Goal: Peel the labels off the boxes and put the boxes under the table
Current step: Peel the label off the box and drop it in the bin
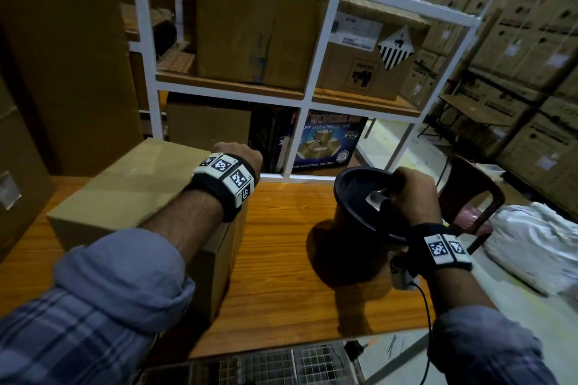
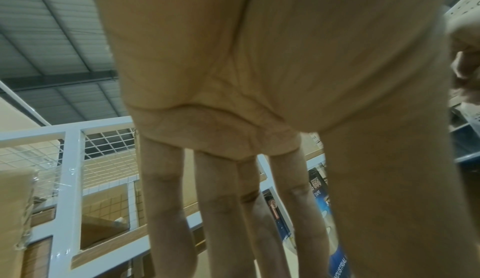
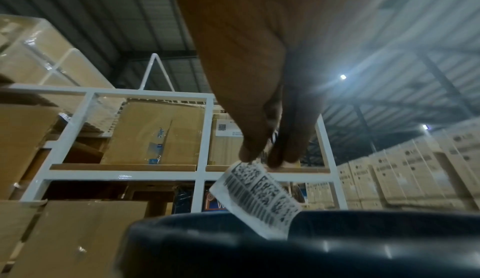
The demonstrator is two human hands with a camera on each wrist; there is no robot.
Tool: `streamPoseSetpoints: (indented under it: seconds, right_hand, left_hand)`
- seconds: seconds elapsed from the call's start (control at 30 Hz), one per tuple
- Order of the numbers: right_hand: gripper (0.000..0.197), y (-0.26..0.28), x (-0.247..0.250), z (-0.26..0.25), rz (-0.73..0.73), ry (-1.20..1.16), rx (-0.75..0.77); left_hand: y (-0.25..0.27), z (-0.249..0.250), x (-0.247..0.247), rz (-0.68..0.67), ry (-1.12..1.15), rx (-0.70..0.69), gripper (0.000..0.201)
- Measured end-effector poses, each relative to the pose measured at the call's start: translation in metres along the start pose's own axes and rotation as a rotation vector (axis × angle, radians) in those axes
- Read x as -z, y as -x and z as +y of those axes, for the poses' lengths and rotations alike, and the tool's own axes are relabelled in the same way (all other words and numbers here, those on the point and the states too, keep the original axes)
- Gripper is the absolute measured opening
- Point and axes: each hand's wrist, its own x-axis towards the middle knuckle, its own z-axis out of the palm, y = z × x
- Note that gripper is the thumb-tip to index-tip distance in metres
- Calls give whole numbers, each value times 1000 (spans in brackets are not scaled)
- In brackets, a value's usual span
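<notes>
A plain brown cardboard box stands on the left of the wooden table. My left forearm lies across its top. My left hand reaches past the box's far right corner, and in the left wrist view its fingers hang straight and hold nothing. My right hand is over the mouth of a black bin on the right of the table. It pinches a white barcode label between thumb and fingertips. The label dangles just above the bin's rim.
A white-framed shelf full of cartons stands right behind the table. A tall cardboard stack rises at the left. To the right are a dark chair, a white sack and walls of stacked cartons. Wire mesh lies below the table's front edge.
</notes>
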Motion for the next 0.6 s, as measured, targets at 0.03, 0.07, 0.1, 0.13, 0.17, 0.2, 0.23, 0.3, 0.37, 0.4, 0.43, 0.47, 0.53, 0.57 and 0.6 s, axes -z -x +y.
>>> streamPoseSetpoints:
  seconds: [0.03,0.07,0.1,0.13,0.17,0.2,0.23,0.3,0.37,0.4,0.43,0.47,0.53,0.57,0.6]
  right_hand:
    - [23,0,0,-1,-7,-1,2]
    - [18,0,1,-1,-20,21,15]
    - [16,-1,2,-2,-35,56,31]
    - [20,-2,3,-1,-46,83,43]
    - [25,-3,3,0,-50,94,54]
    - [30,-3,4,0,-51,99,60]
    - [33,-2,3,0,-53,106,62]
    - [35,0,3,0,-37,124,57]
    - [35,3,5,-2,-3,128,59]
    - [34,3,6,-2,9,125,54]
    - [33,3,7,-3,14,121,49]
    - [32,4,8,-5,12,119,45]
    - [30,4,9,-9,4,118,45]
    - [28,5,9,-11,-1,112,50]
    - [26,6,8,-13,-7,99,51]
  left_hand:
    - [0,0,0,-4,-1,-1,28]
    - [1,0,0,-11,1,-1,28]
    - [0,0,0,-16,4,1,28]
    - [0,0,0,-21,7,2,29]
    - [1,0,1,-24,11,3,30]
    - [1,0,1,-27,16,2,30]
    - [1,-1,1,-25,21,0,30]
    - [1,-2,1,-14,26,-2,29]
    - [2,-2,0,-8,27,0,29]
    - [2,-2,0,-6,28,3,28]
    - [2,-2,-1,-5,29,3,28]
    - [2,-2,-1,-3,29,3,28]
    - [3,-1,0,-1,30,0,27]
    - [4,-1,0,-3,29,-3,27]
    - [5,-1,1,-9,28,-4,27]
